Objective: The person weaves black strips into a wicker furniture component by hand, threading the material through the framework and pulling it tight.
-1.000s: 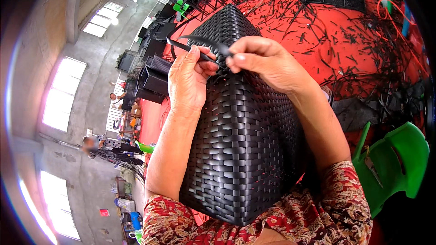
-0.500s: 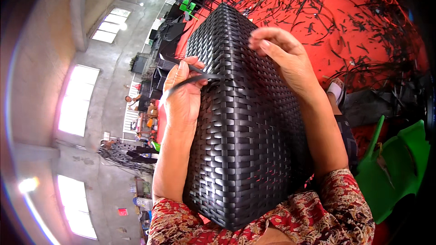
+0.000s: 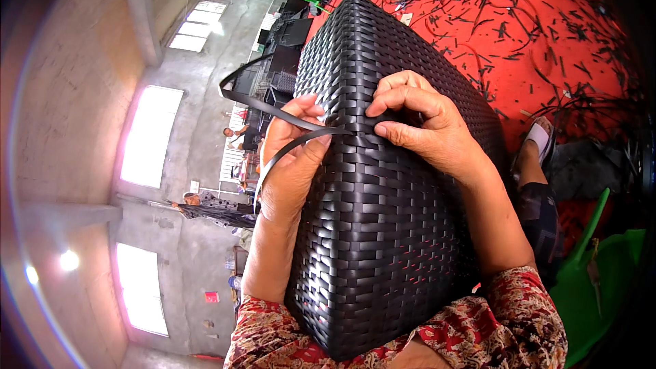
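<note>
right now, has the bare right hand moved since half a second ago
Yes: judged against the black woven box, the bare right hand has moved down the picture and leftward, closer to the box's corner ridge.

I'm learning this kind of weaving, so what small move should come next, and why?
Probably a gentle pull by the left hand on the loose black strip, with the right hand steadying the black wicker piece. Two slack-looking lengths curve out from the wicker piece, one passing over the left hand, while the right hand is close to where they emerge.
</note>
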### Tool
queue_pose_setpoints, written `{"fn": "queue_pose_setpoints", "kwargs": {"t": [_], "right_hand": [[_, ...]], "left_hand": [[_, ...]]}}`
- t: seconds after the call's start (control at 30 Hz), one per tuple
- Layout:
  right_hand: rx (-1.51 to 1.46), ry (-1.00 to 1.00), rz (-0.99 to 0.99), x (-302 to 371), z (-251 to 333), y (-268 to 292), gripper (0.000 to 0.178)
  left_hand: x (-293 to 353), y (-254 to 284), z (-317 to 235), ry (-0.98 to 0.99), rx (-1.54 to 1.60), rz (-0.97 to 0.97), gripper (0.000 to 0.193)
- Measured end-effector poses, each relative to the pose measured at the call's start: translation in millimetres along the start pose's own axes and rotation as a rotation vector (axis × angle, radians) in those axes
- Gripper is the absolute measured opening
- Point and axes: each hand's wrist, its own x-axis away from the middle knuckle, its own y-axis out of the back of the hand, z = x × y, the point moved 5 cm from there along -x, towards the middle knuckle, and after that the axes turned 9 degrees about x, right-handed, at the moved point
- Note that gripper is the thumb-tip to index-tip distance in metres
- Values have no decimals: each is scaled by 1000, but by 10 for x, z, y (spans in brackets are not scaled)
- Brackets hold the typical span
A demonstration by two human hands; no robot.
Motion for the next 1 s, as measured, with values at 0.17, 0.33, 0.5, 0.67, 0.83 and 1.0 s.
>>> {"fn": "queue_pose_setpoints", "kwargs": {"t": [0.17, 0.33, 0.5, 0.67, 0.83, 1.0], "right_hand": [[-7, 5, 39, 37, 92, -23, 10], [156, 69, 40, 100, 232, -62, 11], [291, 66, 26, 132, 350, -94, 16], [434, 82, -23, 123, 460, -110, 23], [505, 127, -16, 173, 527, -208, 24], [413, -89, -69, 212, 442, -193, 19]], "left_hand": [[69, 40, -47, 9, -163, -36, 35], [141, 84, -54, 6, -194, 17, 30], [186, 114, -166, -359, -673, 171, 28], [253, 229, -140, -341, -805, 275, 34], [215, 256, -108, -414, -743, 264, 30], [145, 264, -105, -388, -665, 254, 29]]}}
